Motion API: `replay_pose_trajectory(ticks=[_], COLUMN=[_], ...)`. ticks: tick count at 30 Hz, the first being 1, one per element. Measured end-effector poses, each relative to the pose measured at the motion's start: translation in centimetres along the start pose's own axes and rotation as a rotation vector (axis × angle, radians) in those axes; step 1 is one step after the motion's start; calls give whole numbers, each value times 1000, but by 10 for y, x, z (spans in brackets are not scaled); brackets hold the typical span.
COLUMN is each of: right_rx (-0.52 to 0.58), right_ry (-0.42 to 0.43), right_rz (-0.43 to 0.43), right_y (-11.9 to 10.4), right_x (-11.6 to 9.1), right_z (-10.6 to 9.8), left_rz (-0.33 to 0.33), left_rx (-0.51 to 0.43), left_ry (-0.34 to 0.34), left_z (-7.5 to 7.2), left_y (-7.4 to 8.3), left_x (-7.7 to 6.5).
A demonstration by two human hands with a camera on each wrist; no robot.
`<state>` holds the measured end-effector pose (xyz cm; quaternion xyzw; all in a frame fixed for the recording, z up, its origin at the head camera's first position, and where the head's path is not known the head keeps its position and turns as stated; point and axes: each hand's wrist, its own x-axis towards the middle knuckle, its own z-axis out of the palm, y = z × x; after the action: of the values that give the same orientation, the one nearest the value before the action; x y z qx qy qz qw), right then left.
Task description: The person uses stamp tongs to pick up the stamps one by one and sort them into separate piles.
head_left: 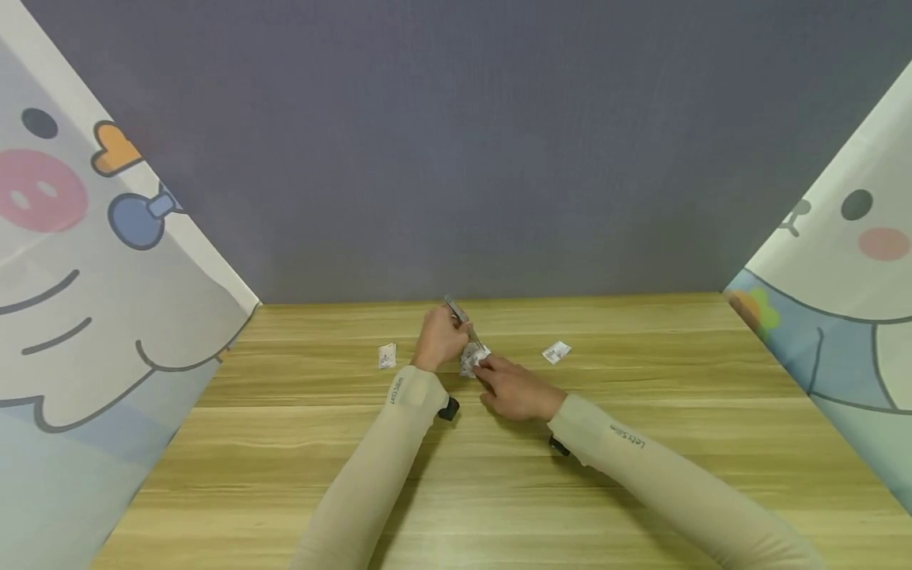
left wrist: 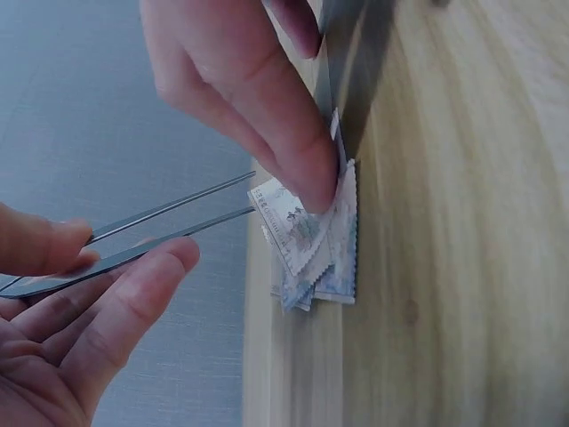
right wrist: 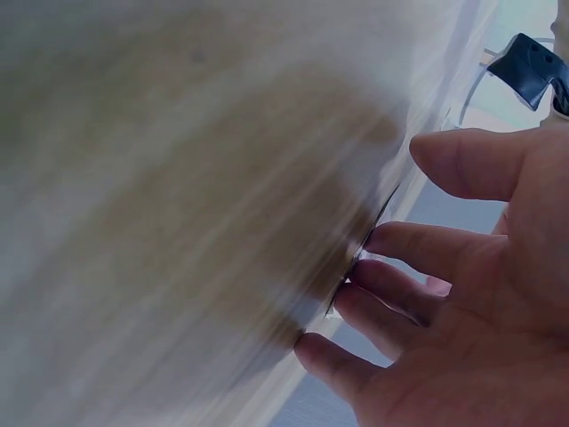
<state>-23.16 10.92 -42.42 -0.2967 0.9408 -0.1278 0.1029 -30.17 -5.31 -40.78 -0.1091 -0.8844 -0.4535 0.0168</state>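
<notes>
Both hands are seen at the packet pile (left wrist: 302, 245), a small heap of overlapping white printed packets with toothed edges, carried by the wood-grained surface (head_left: 321, 443). Far to the left of the pile, a side panel (head_left: 43, 317) is printed with a pink-snouted cartoon figure. Nearer, left of the pile and apart from it, a small white packet group (head_left: 387, 355) is laid flat; its count cannot be told. At the pile's left, metal tweezers (head_left: 458, 310) are pinched in the left hand (head_left: 440, 338), their prongs parted and their tips by the pile's edge; whether a packet is touched by them cannot be told. From the pile's right, its top is pressed by the extended fingers of the right hand (head_left: 518, 389), by which nothing is gripped. Right of the pile, well apart, another white packet (head_left: 556, 352) is seen lying flat.
</notes>
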Motion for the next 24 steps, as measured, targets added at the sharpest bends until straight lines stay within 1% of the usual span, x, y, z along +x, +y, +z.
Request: replay_pose_trajectory(ticks=[5,11,14,19,22,24], right_rx=[-20,-19,-3,62,92,108], right_ry=[-13,-17,-11,16,56,102], right_rz=[8,-5,-11,-16,-12,-9], right_y=[0,0,0,2,3,4], right_x=[0,-1,-2,-6,-11,-14], right_z=[-1,-1,0,-3,-5,-7], left_rz=[9,-2,0,18,39,67], left_rx=[5,23,15,-32,-67,-78], left_ry=[-26,-30,-31,-11,13,35], left_z=[0,2,3,2,0,-2], left_y=[1,0,0,2,6,9], left_x=[1,0,-1,-4,-5,-5])
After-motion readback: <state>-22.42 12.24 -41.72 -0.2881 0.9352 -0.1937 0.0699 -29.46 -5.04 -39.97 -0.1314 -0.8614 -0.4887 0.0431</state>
